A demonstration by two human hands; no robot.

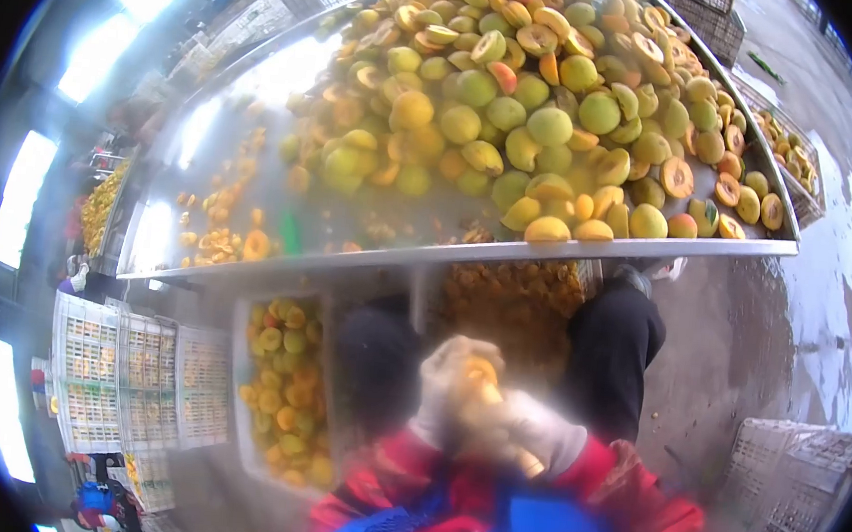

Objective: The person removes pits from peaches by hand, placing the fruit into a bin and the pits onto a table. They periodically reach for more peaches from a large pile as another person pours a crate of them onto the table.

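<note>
My left hand, in a white glove, is closed around a yellow-orange piece of fruit, likely a peach. Close against it is my right hand, also gloved and closed. A tan end of something sticks out below the right hand; blur hides what it is. Both hands are in front of my red sleeves, below the edge of a metal table. Whole and halved yellow-green peaches are heaped on that table.
A white crate of peaches stands at left. Under the table, between my dark-trousered legs, lies a pile of fruit scraps. Stacked white crates stand farther left; more crates are at right. Another person is at lower left.
</note>
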